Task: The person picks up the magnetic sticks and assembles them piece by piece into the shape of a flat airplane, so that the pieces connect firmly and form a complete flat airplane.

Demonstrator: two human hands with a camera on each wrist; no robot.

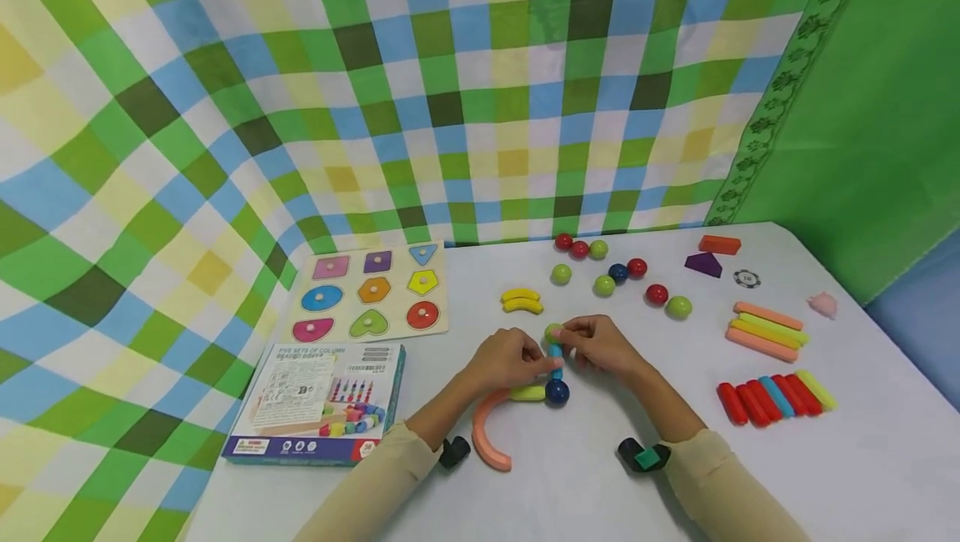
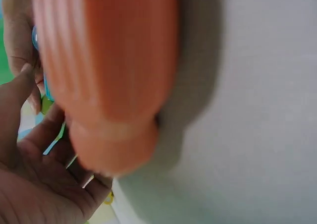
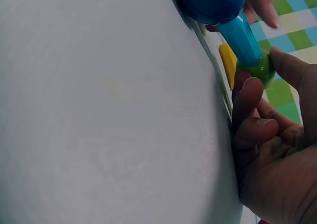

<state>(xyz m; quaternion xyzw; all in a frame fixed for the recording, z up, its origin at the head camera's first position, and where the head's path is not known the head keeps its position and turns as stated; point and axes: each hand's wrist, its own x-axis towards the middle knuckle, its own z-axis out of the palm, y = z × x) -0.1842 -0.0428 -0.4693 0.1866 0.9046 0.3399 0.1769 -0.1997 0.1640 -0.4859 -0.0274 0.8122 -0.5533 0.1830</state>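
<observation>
A light blue stick (image 1: 556, 352) joins a green ball (image 1: 552, 332) to a dark blue ball (image 1: 557, 393). My right hand (image 1: 600, 343) pinches the green ball between thumb and fingers, which the right wrist view shows closely. From the left, my left hand (image 1: 504, 358) holds the blue stick between thumb and fingers, close to the dark blue ball. A yellow-green stick (image 1: 528, 393) runs left from that ball to a curved orange piece (image 1: 486, 435), which lies below the left hand. In the left wrist view the orange piece (image 2: 114, 75) looms large and hides part of the hands.
A wooden shape puzzle (image 1: 397, 288) and a boxed bead set (image 1: 315, 409) lie at left. Yellow curved pieces (image 1: 521, 300) and several loose balls (image 1: 604, 285) are behind the hands. Several coloured sticks (image 1: 772, 398) lie at right, near a purple block (image 1: 703, 264).
</observation>
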